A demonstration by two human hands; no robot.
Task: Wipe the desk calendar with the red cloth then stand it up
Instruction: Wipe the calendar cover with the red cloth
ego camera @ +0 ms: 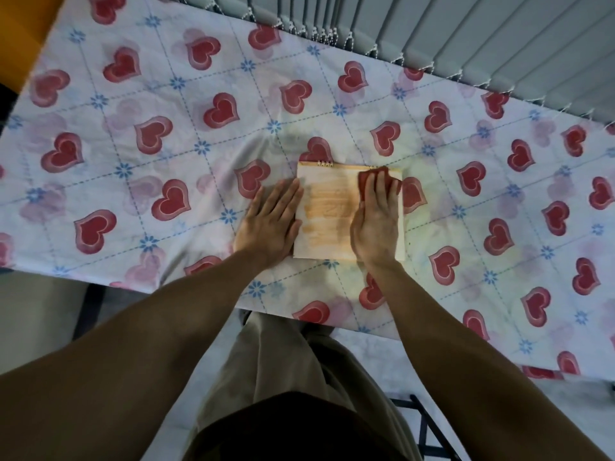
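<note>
The desk calendar (327, 211) lies flat on the tabletop (166, 134), a little right of the middle and close to the near edge, with its spiral wire binding (324, 164) along the far side. Its pale face shows blurred orange print that cannot be read. The red cloth (367, 181) sits on the far right part of the calendar, mostly hidden beneath fingers, with only a bunched red edge showing past the fingertips near the binding. The right hand (377, 224) lies palm down over the right half of the calendar, its fingers spread and pressing on the cloth rather than curled around it. The left hand (269, 224) rests flat and relaxed, palm down, with nothing in it; it lies on the tablecloth just beside the calendar's left edge, and its fingertips and thumb touch that edge. Both bare forearms reach in from the bottom of the view. The tabletop is covered by a white tablecloth (499, 227) printed with red and pink hearts, small blue flowers and dashed blue grid lines, and the fabric is slightly wrinkled around the hands. Beyond the far edge hang grey vertical blinds (482, 38) with beaded chains along their lower ends. Below the near edge, the person's khaki trousers (283, 354) and a pale tiled floor (376, 367) are visible.
</note>
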